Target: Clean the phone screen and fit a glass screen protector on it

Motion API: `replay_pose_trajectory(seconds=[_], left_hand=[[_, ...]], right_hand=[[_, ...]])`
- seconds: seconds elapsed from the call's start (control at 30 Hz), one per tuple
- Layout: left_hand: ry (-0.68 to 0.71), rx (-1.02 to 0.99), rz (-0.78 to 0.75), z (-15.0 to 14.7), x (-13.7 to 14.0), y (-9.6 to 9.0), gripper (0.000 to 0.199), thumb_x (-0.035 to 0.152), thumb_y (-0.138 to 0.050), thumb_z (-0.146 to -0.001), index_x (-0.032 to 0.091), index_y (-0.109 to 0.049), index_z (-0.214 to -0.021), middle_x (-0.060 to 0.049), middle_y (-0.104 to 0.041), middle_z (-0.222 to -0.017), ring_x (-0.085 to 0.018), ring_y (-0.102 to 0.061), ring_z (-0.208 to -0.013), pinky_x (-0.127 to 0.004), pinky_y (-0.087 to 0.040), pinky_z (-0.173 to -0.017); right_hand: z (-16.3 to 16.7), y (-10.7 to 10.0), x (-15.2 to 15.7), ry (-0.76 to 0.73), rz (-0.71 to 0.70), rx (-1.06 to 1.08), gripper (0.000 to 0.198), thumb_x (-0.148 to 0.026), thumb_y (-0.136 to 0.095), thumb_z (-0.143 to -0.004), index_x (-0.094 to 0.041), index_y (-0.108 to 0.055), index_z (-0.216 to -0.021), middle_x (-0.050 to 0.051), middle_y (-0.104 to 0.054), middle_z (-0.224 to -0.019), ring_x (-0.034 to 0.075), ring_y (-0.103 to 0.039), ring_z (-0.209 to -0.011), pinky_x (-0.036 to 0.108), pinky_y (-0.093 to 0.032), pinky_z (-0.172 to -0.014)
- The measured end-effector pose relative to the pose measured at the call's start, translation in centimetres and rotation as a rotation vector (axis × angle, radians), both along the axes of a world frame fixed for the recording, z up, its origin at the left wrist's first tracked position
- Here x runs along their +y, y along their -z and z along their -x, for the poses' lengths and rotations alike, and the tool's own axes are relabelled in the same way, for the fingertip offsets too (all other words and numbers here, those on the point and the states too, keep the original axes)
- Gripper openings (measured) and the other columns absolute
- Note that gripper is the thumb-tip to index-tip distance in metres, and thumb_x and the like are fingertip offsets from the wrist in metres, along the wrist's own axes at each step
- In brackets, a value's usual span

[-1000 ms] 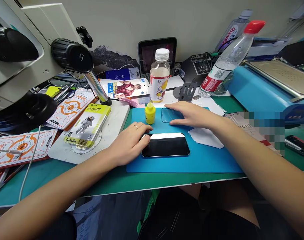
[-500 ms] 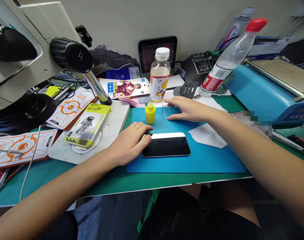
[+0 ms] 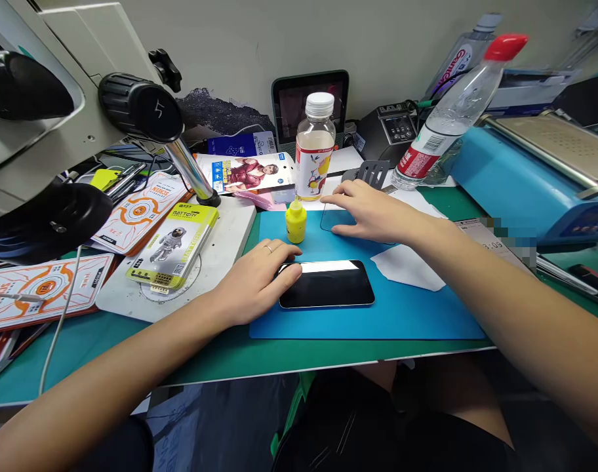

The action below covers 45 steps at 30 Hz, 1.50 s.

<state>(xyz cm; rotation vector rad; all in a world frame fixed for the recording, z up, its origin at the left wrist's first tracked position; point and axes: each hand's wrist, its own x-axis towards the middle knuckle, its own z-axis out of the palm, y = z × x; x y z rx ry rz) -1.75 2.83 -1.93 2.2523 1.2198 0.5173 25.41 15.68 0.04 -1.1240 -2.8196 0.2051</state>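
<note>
L hand: your L hand (image 3: pixel 259 283) lies loosely open, thumb over the L end of the black, glossy, slab-shaped phone (image 3: pixel 328 290), other fingers out past its upper L corner; no grip visible.
R hand: your R hand (image 3: pixel 370 208) is approx. half open, thumb & fingertips at opp. long edges of the clear, thin, dark-outlined pane (image 3: pixel 331 220); can't tell if pinched or just touched.
Phone pos.: centre of frame, flat, face up, on the bright blue, flat mat (image 3: pixel 368 326).
Pane pos.: just above phone in frame, R part hidden under your R hand.
Pane handling: prob. v. light, stiff, brittle, smudges easily; take it by the edges only, keep off the flat face.
Phone handling: prob. rigid, mod. weight, slick glass; hold by side rims, avoid pressing mid-screen.
Nearby: small yellow, nozzle-topped plastic bottle (image 3: pixel 296 224) upright, just L of pane; white, irregular paper piece (image 3: pixel 408 267) R of phone; clear, white-capped drink bottle (image 3: pixel 315 157) upright, upper centre.
</note>
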Motion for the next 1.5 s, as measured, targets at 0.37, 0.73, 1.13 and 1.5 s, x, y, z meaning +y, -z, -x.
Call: replay_pose_trajectory(seconds=[0.37, 0.73, 1.13, 1.5], left_hand=[[0.001, 0.000, -0.004, 0.0, 0.0, -0.1, 0.043, 0.047, -0.032, -0.110, 0.020, -0.059, -0.127, -0.009, -0.069, -0.125, -0.027, -0.059, -0.118, -0.047, -0.047, -0.104], [0.008, 0.016, -0.010, 0.0, 0.0, -0.1, 0.044, 0.048, -0.031, -0.110, 0.020, -0.060, -0.128, -0.009, -0.068, -0.126, -0.027, -0.059, -0.120, -0.047, -0.047, -0.105], [0.018, 0.019, -0.006, 0.1, 0.0, 0.0, 0.044, 0.048, -0.031, -0.110, 0.020, -0.060, -0.127, -0.009, -0.068, -0.125, -0.027, -0.059, -0.118, -0.047, -0.047, -0.105], [0.015, 0.027, -0.011, 0.2, 0.0, 0.0, 0.044, 0.048, -0.031, -0.110, 0.021, -0.060, -0.128, -0.009, -0.068, -0.126, -0.027, -0.059, -0.120, -0.047, -0.046, -0.106]], right_hand=[[0.2, 0.3, -0.7, 0.056, -0.002, 0.031, 0.075, -0.065, -0.067, -0.081, -0.022, -0.057, -0.141, 0.018, -0.052, -0.141, 0.040, -0.058, -0.124, 0.055, -0.053, -0.104], [-0.1, 0.2, 0.0, 0.140, -0.053, 0.018, 0.076, -0.067, -0.065, -0.078, -0.019, -0.058, -0.137, 0.020, -0.050, -0.139, 0.042, -0.057, -0.122, 0.059, -0.054, -0.102], [-0.2, 0.1, -0.3, 0.167, -0.056, 0.025, 0.052, -0.058, -0.069, -0.077, -0.022, -0.063, -0.115, 0.018, -0.047, -0.138, 0.041, -0.057, -0.118, 0.059, -0.056, -0.095], [-1.1, -1.5, -2.0, 0.084, -0.110, 0.045, 0.044, -0.048, -0.059, -0.088, -0.020, -0.063, -0.121, 0.020, -0.047, -0.144, 0.041, -0.059, -0.121, 0.056, -0.057, -0.095]])
